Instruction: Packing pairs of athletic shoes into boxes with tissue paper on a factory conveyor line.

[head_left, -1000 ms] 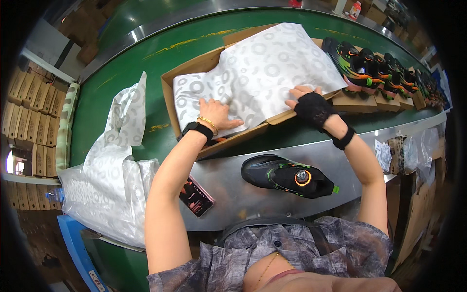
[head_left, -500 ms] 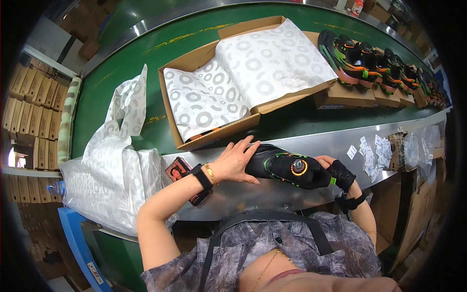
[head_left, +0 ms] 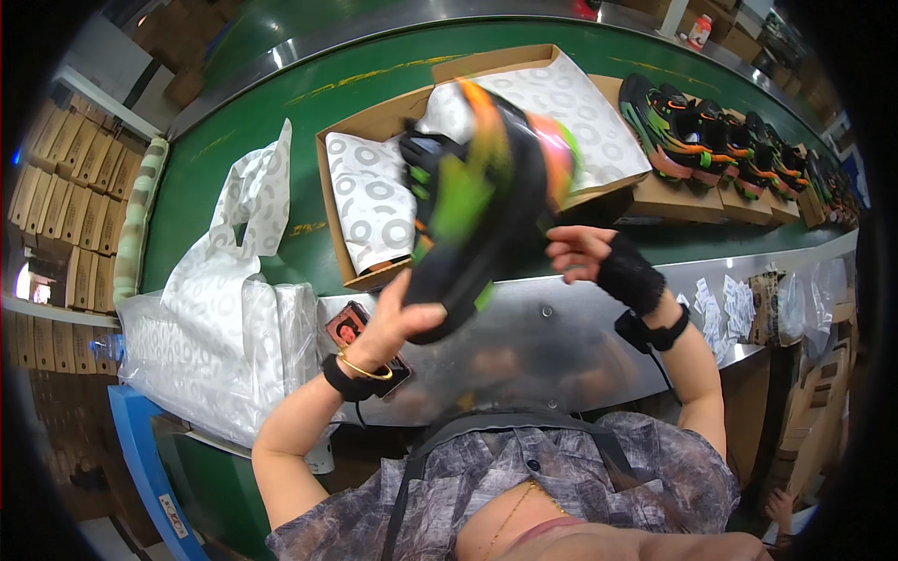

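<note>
A black sneaker [head_left: 458, 224] with green and orange trim is lifted above the metal table edge, tilted and smeared by motion. My left hand [head_left: 393, 327] holds it at its lower end, thumb across the black upper. To the right of the shoe my right hand [head_left: 589, 257] has its fingers apart, holding nothing; it wears a black fingerless glove. Behind the shoe sits an open cardboard shoebox [head_left: 486, 62] lined with white patterned tissue paper [head_left: 369, 201]. The shoe hides part of the box's inside.
More sneakers [head_left: 669, 140] stand on cardboard boxes at the far right. Small white packets [head_left: 725, 309] lie on the metal edge. A plastic-wrapped stack of tissue paper [head_left: 234, 337] and a phone [head_left: 351, 324] are at left. Another person's hand [head_left: 778, 510] shows lower right.
The sneaker has gone from lying low over the metal edge to being raised and turned up in front of the box. My right hand has come off it; my left hand has shifted toward me.
</note>
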Action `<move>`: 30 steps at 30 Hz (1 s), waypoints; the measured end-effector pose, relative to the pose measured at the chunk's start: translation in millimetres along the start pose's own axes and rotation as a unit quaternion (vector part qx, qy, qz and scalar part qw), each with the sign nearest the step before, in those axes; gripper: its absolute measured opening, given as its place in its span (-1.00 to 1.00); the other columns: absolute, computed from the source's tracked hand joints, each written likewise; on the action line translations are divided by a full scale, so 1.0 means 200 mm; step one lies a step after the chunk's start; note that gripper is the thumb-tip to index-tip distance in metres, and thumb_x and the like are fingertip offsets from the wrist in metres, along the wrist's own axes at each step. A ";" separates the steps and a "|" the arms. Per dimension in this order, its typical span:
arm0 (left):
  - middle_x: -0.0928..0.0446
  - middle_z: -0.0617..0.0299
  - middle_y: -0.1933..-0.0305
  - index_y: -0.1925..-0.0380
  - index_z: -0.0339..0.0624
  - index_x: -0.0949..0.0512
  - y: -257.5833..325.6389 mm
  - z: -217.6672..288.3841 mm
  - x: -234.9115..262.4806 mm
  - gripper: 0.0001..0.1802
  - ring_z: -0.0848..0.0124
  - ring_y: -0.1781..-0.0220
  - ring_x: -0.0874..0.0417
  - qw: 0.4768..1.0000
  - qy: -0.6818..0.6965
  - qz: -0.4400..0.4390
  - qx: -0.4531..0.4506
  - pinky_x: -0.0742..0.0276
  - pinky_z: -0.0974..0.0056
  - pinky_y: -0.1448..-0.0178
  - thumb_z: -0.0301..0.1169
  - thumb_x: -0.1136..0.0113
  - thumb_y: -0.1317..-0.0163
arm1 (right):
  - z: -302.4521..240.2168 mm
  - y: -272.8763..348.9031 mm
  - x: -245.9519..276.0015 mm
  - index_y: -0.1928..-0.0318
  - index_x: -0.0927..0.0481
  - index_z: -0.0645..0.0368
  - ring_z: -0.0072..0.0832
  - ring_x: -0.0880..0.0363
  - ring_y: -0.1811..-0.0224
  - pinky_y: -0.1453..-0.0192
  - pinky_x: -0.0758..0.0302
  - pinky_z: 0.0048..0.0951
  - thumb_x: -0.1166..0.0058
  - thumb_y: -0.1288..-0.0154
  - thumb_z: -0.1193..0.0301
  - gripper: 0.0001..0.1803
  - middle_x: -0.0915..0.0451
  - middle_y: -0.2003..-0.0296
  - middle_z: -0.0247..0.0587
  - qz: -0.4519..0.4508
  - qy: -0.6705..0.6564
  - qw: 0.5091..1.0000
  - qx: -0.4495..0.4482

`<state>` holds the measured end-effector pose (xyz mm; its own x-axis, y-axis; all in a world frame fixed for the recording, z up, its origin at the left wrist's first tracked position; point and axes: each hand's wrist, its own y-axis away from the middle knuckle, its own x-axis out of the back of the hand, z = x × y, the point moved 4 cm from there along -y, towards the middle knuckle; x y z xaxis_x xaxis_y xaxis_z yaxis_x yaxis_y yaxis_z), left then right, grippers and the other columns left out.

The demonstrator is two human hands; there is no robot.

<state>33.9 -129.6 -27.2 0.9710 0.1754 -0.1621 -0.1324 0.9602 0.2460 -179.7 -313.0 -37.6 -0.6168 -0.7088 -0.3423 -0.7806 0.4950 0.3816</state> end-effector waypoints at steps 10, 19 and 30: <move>-0.45 0.07 0.27 0.15 -0.19 -0.38 -0.66 0.14 0.18 -0.28 0.14 0.31 -0.51 0.957 0.217 0.092 0.168 -0.51 0.15 0.37 0.25 0.05 0.03 | 0.24 -0.39 0.04 0.15 -0.39 0.15 -0.40 -0.43 0.15 0.12 -0.46 -0.28 -0.13 0.04 0.43 -0.62 -0.43 0.25 -0.24 0.153 -0.249 0.951 0.106; -0.38 -0.28 0.15 0.06 -0.52 -0.19 -0.71 0.13 0.08 -0.49 -0.01 0.14 -0.52 0.973 0.037 -0.036 0.226 -0.51 0.09 0.07 -0.24 0.04 -0.21 | 0.10 -0.18 0.09 0.05 -0.32 0.35 -0.42 -0.43 0.26 0.22 -0.38 -0.47 -0.05 -0.02 0.48 -0.56 -0.45 0.25 -0.16 0.284 0.125 0.923 0.226; -0.44 0.03 0.18 0.06 -0.42 -0.32 -0.54 0.09 0.18 -0.20 0.33 0.15 -0.45 0.981 -0.052 0.185 0.037 -0.38 0.25 0.21 0.21 0.12 -0.07 | 0.10 -0.14 0.04 -0.06 -0.35 -0.17 -0.27 -0.26 -0.08 0.10 -0.15 -0.03 0.11 -0.02 0.50 -0.49 -0.30 -0.08 -0.21 0.319 0.773 0.405 0.370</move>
<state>86.1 -230.5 -42.4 0.8747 0.4821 0.0497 -0.4689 0.8158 0.3384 -165.3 -322.2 -68.1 -0.3637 0.4968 0.7880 -0.6811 0.4353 -0.5887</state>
